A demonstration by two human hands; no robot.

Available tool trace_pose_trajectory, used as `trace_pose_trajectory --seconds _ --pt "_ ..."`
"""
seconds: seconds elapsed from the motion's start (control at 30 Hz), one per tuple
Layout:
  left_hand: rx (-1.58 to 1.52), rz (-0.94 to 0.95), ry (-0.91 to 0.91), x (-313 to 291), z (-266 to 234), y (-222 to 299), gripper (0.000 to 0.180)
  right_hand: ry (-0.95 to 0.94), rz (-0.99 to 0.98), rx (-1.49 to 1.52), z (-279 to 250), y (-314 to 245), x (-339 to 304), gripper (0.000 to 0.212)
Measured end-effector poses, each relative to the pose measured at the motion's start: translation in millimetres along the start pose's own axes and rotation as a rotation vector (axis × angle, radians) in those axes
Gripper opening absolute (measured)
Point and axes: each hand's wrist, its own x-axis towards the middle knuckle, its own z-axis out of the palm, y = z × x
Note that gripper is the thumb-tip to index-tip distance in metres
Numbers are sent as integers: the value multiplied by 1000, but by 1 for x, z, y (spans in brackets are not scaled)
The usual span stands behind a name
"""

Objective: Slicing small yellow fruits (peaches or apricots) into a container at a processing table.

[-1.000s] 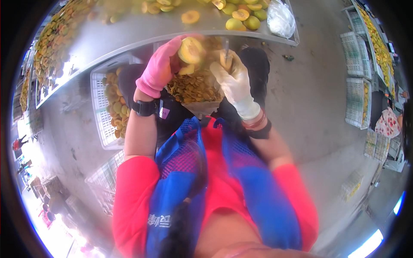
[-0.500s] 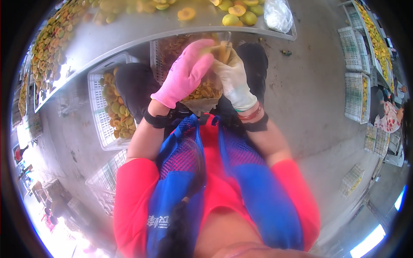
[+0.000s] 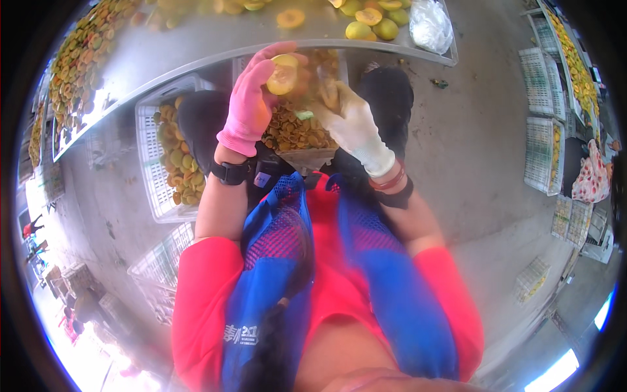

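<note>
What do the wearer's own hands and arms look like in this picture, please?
The left hand wears a pink knitted glove, with a black watch-like band at the wrist. The right hand wears a whitish glove, with thin red bracelets and a dark wristband behind its cuff. Short, bright red sleeves leave both forearms bare.

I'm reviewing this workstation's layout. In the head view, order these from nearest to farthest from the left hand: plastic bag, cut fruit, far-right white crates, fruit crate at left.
1. Cut fruit: held in the left hand.
2. Fruit crate: left of the hand, lower down.
3. Plastic bag: right, on the table.
4. White crates: far right.
</note>
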Motion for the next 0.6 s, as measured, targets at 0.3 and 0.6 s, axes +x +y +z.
trace_pose_trajectory --seconds 0.3,0.6 --pt "353 213 15 2 3 -11 53 -68 35 33 14 -20 -9 19" --pt "244 275 72 1 20 -27 55 -168 15 239 21 -6 -8 22"
